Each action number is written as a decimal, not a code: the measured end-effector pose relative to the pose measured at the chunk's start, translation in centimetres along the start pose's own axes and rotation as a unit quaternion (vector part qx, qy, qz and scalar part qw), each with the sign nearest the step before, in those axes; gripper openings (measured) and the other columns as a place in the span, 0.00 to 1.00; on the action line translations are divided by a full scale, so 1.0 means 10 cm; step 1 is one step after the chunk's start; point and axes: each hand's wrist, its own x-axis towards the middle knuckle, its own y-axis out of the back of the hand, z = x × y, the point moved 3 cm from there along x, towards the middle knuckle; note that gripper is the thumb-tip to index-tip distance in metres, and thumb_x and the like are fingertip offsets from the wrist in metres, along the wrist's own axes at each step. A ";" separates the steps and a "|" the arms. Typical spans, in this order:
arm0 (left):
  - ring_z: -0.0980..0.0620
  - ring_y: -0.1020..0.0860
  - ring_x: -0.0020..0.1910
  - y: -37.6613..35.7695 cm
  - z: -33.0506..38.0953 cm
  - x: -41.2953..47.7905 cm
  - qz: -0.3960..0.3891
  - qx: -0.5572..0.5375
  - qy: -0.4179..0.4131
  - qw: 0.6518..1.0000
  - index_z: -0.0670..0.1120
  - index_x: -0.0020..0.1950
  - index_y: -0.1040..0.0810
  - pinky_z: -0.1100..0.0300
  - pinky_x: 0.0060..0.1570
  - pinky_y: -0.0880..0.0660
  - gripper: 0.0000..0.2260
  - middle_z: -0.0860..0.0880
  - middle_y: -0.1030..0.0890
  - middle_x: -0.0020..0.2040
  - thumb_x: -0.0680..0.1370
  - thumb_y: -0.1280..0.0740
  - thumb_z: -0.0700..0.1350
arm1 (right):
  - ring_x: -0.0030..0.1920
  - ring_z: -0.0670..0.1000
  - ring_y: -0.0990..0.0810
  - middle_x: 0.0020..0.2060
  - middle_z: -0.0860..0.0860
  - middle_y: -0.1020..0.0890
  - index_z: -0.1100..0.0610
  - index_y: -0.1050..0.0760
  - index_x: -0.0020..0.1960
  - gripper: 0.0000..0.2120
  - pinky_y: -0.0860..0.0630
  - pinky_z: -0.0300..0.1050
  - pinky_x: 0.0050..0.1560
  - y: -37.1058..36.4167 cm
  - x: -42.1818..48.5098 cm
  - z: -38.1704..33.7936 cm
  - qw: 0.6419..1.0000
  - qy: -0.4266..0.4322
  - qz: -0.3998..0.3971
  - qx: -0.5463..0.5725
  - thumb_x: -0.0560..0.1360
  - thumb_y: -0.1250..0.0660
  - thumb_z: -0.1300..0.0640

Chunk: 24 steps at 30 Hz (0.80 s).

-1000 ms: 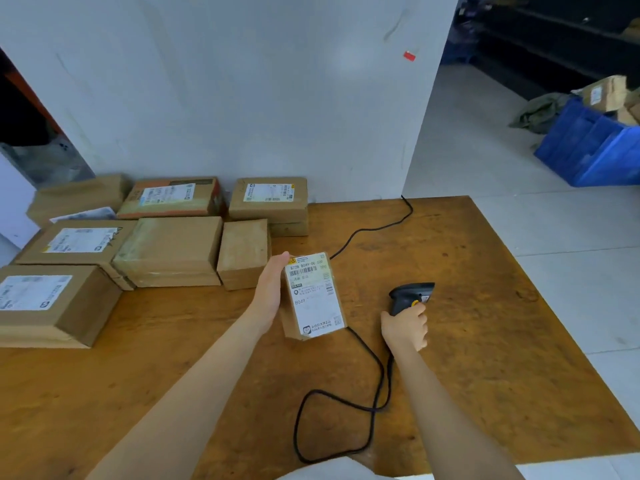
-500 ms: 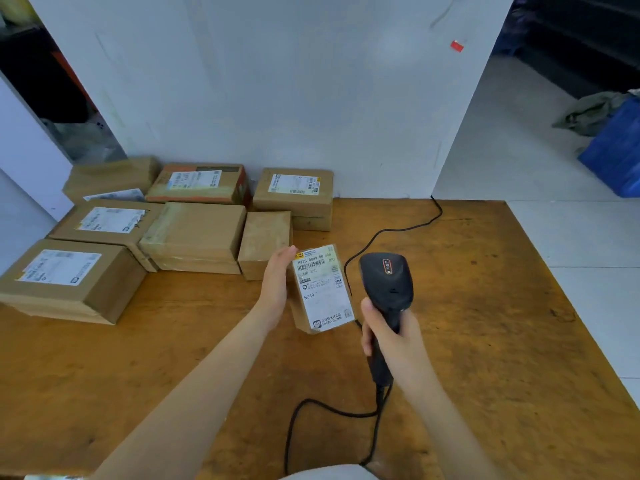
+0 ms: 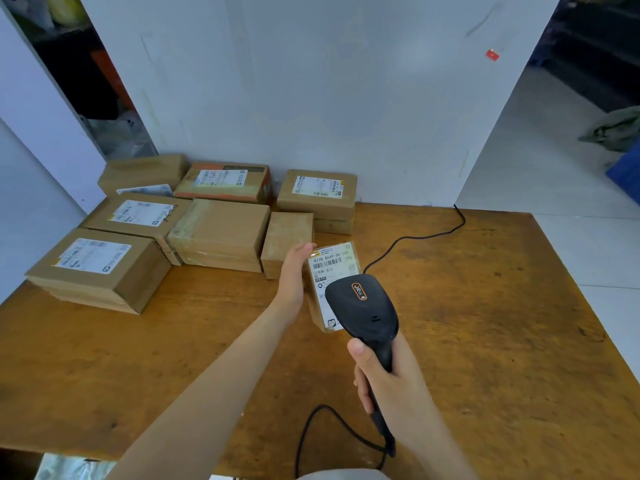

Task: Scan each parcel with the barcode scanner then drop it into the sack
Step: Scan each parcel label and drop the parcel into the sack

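Note:
My left hand (image 3: 293, 276) grips a small brown parcel (image 3: 331, 265) by its left side, holding it above the wooden table (image 3: 502, 323) with its white barcode label facing up. My right hand (image 3: 388, 379) is closed around the handle of the black barcode scanner (image 3: 362, 306). The scanner's head hovers over the lower half of the label and hides it. The scanner's black cable (image 3: 311, 434) loops off the table's near edge. No sack shows clearly in the view.
Several brown parcels lie at the table's back left, among them a large one (image 3: 97, 268), a plain one (image 3: 221, 233) and a stacked pair (image 3: 317, 199) against the white wall (image 3: 311, 98). A second run of cable (image 3: 415, 237) trails to the wall.
My right hand lifted the scanner off the table and brought its head left over the parcel's label. My left hand kept the parcel roughly in place. The camera shifted left.

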 end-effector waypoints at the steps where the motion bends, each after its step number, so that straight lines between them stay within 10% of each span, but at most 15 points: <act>1: 0.49 0.21 0.56 0.00 -0.01 0.01 -0.002 -0.001 0.000 1.000 0.47 0.61 0.24 0.50 0.61 0.28 0.19 0.47 0.19 0.54 0.78 0.41 0.57 | 0.19 0.51 0.32 0.19 0.50 0.28 0.49 0.32 0.42 0.19 0.29 0.52 0.28 -0.01 0.00 0.01 1.000 -0.001 -0.004 0.000 0.68 0.34 0.34; 12: 0.53 0.21 0.49 0.01 -0.05 0.05 -0.011 -0.011 -0.010 1.000 0.46 0.59 0.24 0.58 0.52 0.26 0.13 0.48 0.19 0.51 0.82 0.43 0.51 | 0.22 0.40 0.26 0.25 0.40 0.23 0.59 0.32 0.65 0.40 0.28 0.39 0.36 -0.07 -0.07 -0.01 1.000 -0.002 0.021 -0.021 0.65 0.34 0.30; 24: 0.50 0.21 0.52 0.10 -0.04 0.04 -0.001 0.001 0.001 1.000 0.48 0.58 0.24 0.52 0.57 0.28 0.14 0.47 0.19 0.51 0.81 0.44 0.54 | 0.18 0.49 0.31 0.21 0.52 0.26 0.51 0.33 0.65 0.34 0.30 0.42 0.24 -0.06 -0.06 0.06 0.999 -0.006 0.035 -0.007 0.66 0.33 0.32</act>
